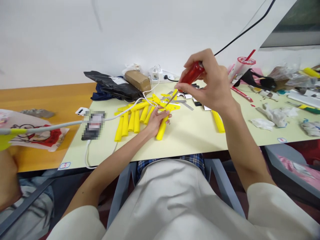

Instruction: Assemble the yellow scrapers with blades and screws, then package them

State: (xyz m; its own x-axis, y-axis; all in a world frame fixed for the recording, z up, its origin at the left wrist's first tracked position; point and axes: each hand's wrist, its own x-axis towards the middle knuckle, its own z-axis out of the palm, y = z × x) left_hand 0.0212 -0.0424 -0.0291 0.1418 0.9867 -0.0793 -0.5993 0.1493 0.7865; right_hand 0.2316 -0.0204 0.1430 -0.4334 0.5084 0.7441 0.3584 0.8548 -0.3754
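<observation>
My right hand (212,80) is closed round the red handle of a screwdriver (192,74), raised above the table. The screwdriver's thin shaft slants down to the left, and its tip meets the broad head of a yellow plastic scraper handle (162,130). Pressed on the table, my left hand (155,122) grips this piece near its head, with the round grip pointing towards me. Whether the tip sits in a screw is too small to tell. Several similar yellow handles (124,125) lie side by side to the left. Flat grey metal strips (187,106) lie behind.
A white cable (110,118) crosses over the yellow pieces. A phone (93,125) lies at left, a black plastic bag (113,85) and cardboard box (138,80) at the back. At right stand a drink cup (238,71) and crumpled tissues (262,124). Another person's arm (8,178) shows at far left.
</observation>
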